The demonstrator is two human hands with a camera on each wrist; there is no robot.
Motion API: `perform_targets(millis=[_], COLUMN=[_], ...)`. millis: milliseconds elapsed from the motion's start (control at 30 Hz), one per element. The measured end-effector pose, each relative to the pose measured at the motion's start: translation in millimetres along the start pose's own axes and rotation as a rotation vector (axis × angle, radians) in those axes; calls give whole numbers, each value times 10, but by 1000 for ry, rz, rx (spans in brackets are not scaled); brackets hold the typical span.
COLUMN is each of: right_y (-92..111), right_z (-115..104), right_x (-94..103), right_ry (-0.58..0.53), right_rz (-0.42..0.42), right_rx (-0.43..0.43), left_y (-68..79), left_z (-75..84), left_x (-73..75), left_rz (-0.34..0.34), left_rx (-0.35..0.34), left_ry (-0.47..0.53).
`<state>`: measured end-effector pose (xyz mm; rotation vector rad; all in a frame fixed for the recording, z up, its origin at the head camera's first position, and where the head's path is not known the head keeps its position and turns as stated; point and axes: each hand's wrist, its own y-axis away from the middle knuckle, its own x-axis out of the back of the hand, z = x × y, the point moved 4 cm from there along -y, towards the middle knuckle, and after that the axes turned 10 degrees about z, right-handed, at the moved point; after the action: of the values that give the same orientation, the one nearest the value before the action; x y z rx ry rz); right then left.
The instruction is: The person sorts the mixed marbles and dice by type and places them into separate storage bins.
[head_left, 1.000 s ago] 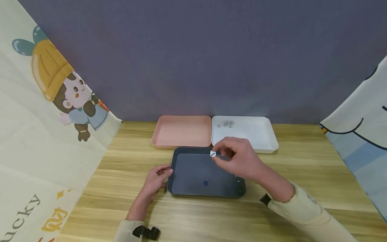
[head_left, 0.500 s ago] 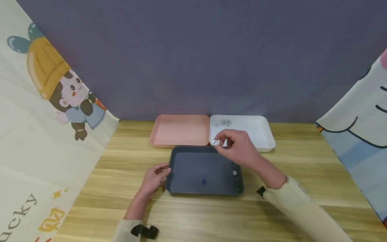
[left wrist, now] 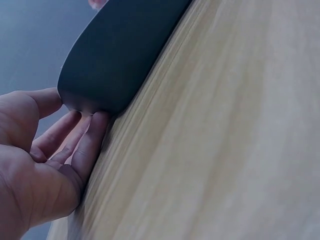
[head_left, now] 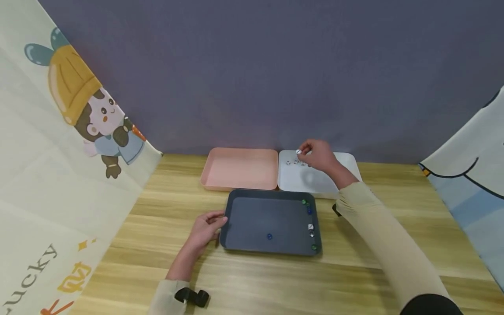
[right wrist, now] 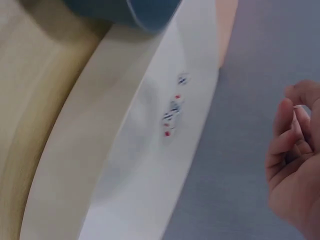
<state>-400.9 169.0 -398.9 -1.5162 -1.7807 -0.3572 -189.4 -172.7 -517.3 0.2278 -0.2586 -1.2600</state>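
My right hand (head_left: pixel 319 154) pinches a white die (head_left: pixel 298 151) with dark pips between thumb and fingertips, raised over the back of the white tray (head_left: pixel 330 183). Below it, several white dice (right wrist: pixel 171 110) lie grouped in that tray; the right wrist view shows red and dark pips on them. At the left end of the dark grey tray (head_left: pixel 256 214), my left hand (head_left: pixel 205 228) grips the edge. Its thumb lies at the rim, and its fingertips (left wrist: pixel 99 120) press against the outer wall. A white die (head_left: pixel 310 227) sits near the dark tray's right side.
Along the dark tray's right side are small green pieces (head_left: pixel 314 247), a blue piece (head_left: pixel 309 211) and a clear one (head_left: pixel 312 234). Another blue piece (head_left: pixel 269 236) lies nearer the front middle. A pink tray (head_left: pixel 240 170) adjoins the white tray, before a grey-blue backdrop (head_left: pixel 252 78).
My right hand has carried the pinched die from above the dark tray back and right, over the white tray. The dark tray's right side is now uncovered. My left hand keeps its place.
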Motion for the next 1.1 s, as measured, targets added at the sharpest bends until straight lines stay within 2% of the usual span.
perform_targets(millis=[100, 300, 467, 600, 833, 1100], right_y=[-137, -298, -342, -352, -415, -407], right_z=[111, 322, 495, 632, 672, 767], right_x=[-84, -149, -217, -258, -370, -384], right_ry=[13, 14, 2, -40, -51, -50], right_rz=[-31, -29, -28, 14, 66, 30], right_rx=[-45, -154, -339, -456, -540, -584], left_y=[2, -4, 1, -12, -17, -4], left_z=[-6, -19, -24, -38, -25, -35], left_x=[13, -18, 15, 14, 65, 22], left_rz=[-1, -8, 4, -4, 13, 2], left_rx=[-4, 4, 17, 19, 17, 23], left_ry=[-1, -1, 14, 19, 22, 9])
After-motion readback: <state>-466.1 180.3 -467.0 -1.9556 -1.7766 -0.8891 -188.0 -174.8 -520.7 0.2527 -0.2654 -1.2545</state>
